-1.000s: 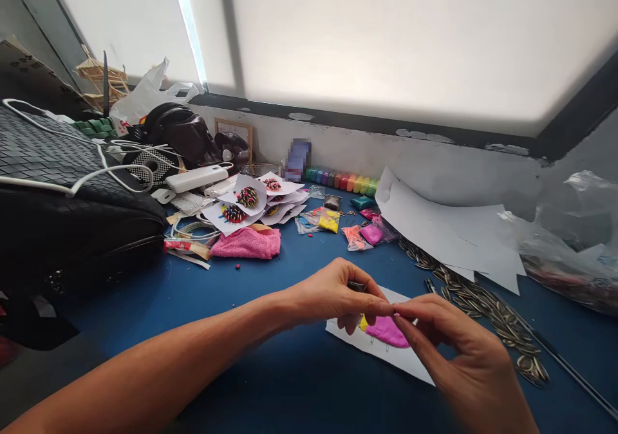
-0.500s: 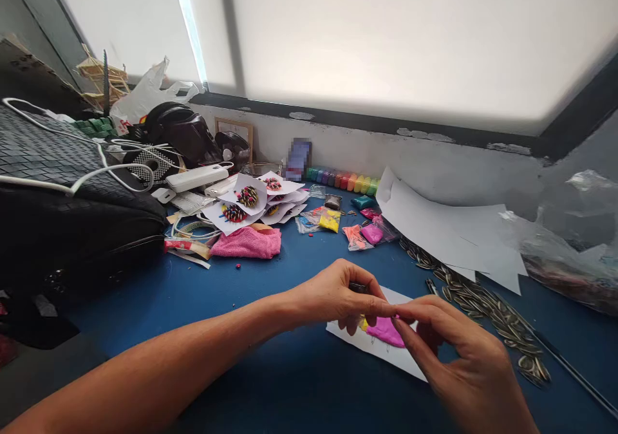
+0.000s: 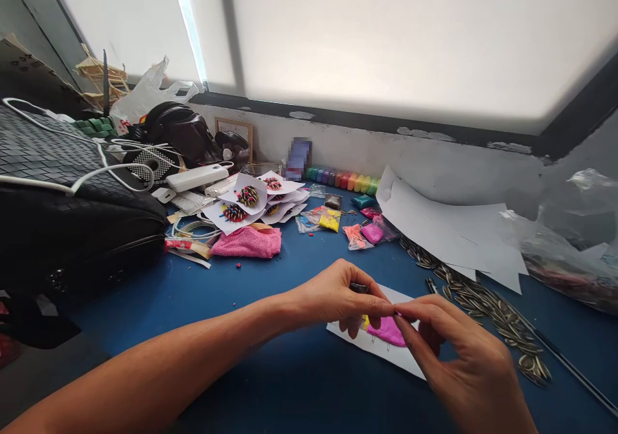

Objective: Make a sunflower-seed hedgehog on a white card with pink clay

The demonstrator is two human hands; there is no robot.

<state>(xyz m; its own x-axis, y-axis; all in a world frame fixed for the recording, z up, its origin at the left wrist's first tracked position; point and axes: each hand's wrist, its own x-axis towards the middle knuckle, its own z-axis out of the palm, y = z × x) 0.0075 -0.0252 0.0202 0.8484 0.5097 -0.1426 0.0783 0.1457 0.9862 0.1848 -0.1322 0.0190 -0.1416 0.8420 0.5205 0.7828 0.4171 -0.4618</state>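
My left hand (image 3: 345,299) and my right hand (image 3: 458,344) meet fingertip to fingertip above a sheet of white paper (image 3: 405,360). A tiny dark bit (image 3: 396,313) shows at the right thumb and forefinger, which are pinched together. Behind the curled left fingers a dark, shiny thing (image 3: 358,288) is partly visible; its kind is hidden. On the paper below lies a flat pink clay shape (image 3: 389,332) with a yellow clay part (image 3: 365,322) at its left. Small drawn lines run along its lower edge. My hands cover much of the sheet.
Striped sunflower seeds (image 3: 497,315) and a thin rod (image 3: 570,363) lie at right, near blank paper sheets (image 3: 444,221). Clay packets (image 3: 330,219) sit mid-table. A pink cloth (image 3: 248,242), finished paper pieces (image 3: 248,196) and a black bag (image 3: 72,228) are at left.
The two hands stay almost in place. The right fingertips have parted slightly, and a tiny dark bit now shows at them.
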